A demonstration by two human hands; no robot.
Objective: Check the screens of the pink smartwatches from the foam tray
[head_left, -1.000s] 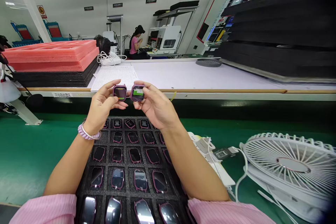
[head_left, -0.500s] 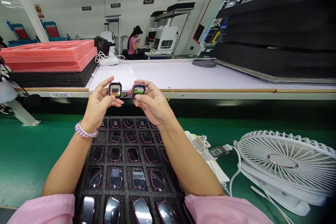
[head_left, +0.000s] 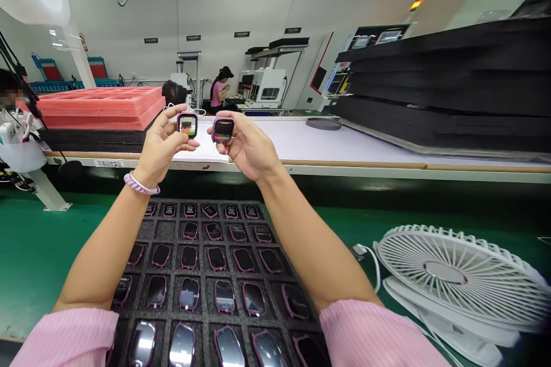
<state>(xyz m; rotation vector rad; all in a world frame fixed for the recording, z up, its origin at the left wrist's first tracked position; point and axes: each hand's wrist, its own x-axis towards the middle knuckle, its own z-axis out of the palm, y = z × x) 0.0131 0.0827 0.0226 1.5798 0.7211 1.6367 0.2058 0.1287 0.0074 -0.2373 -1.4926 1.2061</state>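
Observation:
In my left hand (head_left: 161,146) is a smartwatch case (head_left: 187,125) without a strap, pinched between thumb and fingers, its lit screen showing a picture. Another smartwatch case (head_left: 222,130), purple-rimmed, is gripped by my right hand (head_left: 253,146); its screen is mostly dark with a coloured strip low down. Both are raised side by side, a small gap between them, screens facing me. Below my forearms lies a black foam tray (head_left: 172,268) with rows of similar watch cases in its square pockets. Several in the far row show white text; the nearer ones are dark or reflective.
A white fan (head_left: 447,275) with a cable stands right of the tray on the green bench (head_left: 43,258). Across the back runs a white shelf (head_left: 365,146) bearing red foam (head_left: 103,106), paper sheets and stacked black foam trays (head_left: 451,92). A person (head_left: 220,92) sits farther off.
The view has tilted upward, and both hands appear higher with the watches still held. The right watch's screen went from a green-and-white display to mostly dark, and that thumb has come off its front.

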